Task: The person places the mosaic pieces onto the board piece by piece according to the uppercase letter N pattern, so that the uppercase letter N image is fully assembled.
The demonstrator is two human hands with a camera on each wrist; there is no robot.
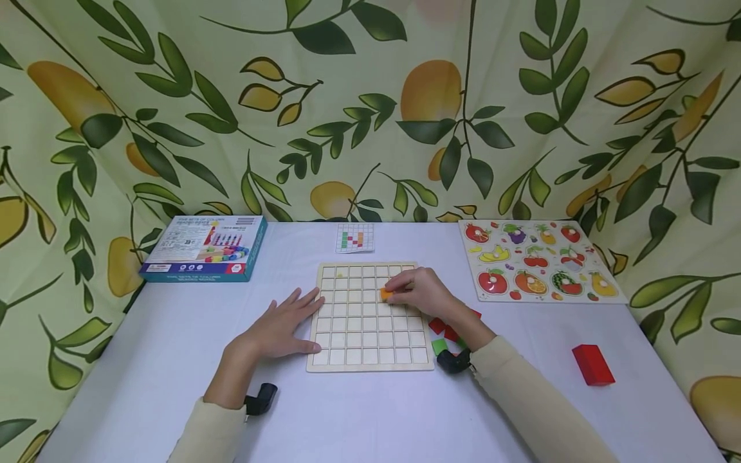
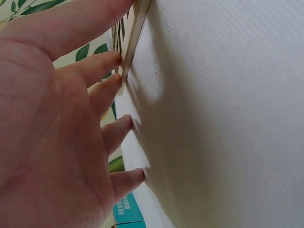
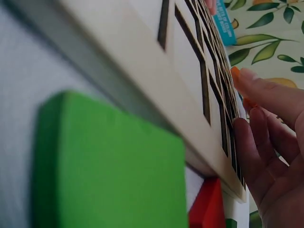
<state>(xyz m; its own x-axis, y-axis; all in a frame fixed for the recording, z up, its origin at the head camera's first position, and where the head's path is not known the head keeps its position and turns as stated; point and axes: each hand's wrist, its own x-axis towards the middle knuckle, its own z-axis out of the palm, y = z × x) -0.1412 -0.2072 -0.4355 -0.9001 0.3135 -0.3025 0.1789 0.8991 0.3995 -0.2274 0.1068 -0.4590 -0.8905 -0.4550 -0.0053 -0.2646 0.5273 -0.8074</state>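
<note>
"Hands first: how do they lie?"

"Left hand [image 1: 280, 328]: fingers extended and spread, touching the left edge of the grid board [image 1: 369, 323], grasping nothing. Right hand [image 1: 425, 289]: fingertips pinch an orange block [image 1: 386, 294] at the board's upper right part; whether it touches the board cannot be told."

"And outward from there?"

"Green and red pieces [image 1: 439, 347] lie just beside the board's right edge; beyond the board, a pattern card [image 1: 355, 238]; behind all, a leaf-printed curtain [image 1: 359, 64]."
</note>
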